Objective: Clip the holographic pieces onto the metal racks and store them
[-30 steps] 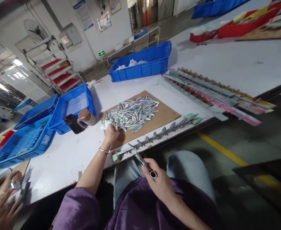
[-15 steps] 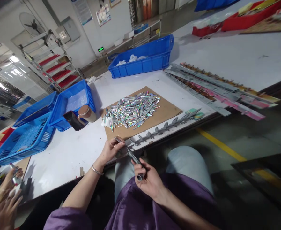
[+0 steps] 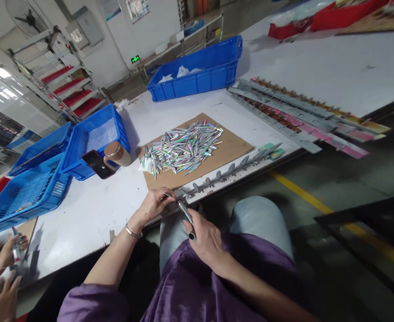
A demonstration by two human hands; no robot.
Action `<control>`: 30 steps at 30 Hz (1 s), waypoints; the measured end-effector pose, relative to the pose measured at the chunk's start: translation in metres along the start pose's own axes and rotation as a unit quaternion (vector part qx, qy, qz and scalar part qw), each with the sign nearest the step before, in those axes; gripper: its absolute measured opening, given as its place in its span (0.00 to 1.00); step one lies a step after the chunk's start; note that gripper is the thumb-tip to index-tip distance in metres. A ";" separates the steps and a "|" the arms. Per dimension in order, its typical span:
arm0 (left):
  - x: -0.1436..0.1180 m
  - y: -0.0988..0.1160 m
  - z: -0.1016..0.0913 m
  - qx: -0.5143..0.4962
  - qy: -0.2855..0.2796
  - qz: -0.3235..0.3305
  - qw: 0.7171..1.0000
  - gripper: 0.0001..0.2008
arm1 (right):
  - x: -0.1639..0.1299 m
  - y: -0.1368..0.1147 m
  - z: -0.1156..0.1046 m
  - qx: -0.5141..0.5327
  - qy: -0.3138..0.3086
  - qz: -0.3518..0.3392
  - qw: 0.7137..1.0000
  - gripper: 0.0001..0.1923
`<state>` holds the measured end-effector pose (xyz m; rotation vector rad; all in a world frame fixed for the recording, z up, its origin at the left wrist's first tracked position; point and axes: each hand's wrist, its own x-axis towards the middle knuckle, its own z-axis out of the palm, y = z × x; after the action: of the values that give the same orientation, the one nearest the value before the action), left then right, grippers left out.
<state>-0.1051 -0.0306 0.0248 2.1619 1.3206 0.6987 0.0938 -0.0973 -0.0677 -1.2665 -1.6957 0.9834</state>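
My left hand [image 3: 156, 203] pinches a small slim silvery piece [image 3: 168, 195] at the near end of a metal clip strip [image 3: 201, 188]. Several leaf-shaped silvery pieces stand in the clips along that strip, which lies by the table's front edge. My right hand [image 3: 205, 237] is wrapped round a grey metal tube-shaped tool [image 3: 184, 209]. The tool's tip points up toward my left fingertips; its round hollow end faces me. Whether the tip touches the piece I cannot tell. Beyond the strip, a heap of shiny silvery leaf-shaped pieces [image 3: 183, 145] rests on brown cardboard [image 3: 233, 150].
Several clip strips [image 3: 300, 118] lie stacked at the right. Blue crates [image 3: 197, 85] stand at the back and left, with a phone [image 3: 98, 163] and a lidded mug [image 3: 118, 154] beside one. At the far left are a co-worker's hands [image 3: 2, 286].
The view has shifted slightly. My right hand has turned and closed further over the tool, its back now more upward. My left hand keeps its pinch near the strip's end.
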 end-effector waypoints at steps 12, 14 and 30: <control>-0.001 0.005 0.007 0.049 0.013 0.029 0.998 0.13 | 0.008 0.009 -0.003 0.464 -0.125 0.241 0.843 0.25; -0.001 0.005 0.008 0.051 0.017 0.032 0.998 0.12 | 0.006 0.009 -0.010 0.313 -0.057 0.166 0.933 0.20; -0.007 0.007 0.011 0.055 0.036 0.022 0.998 0.12 | 0.015 0.011 0.002 0.504 -0.135 0.241 0.819 0.22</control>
<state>-0.0959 -0.0419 0.0201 2.2778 1.3814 0.7450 0.0932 -0.0810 -0.0768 -0.8118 -0.7231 2.0734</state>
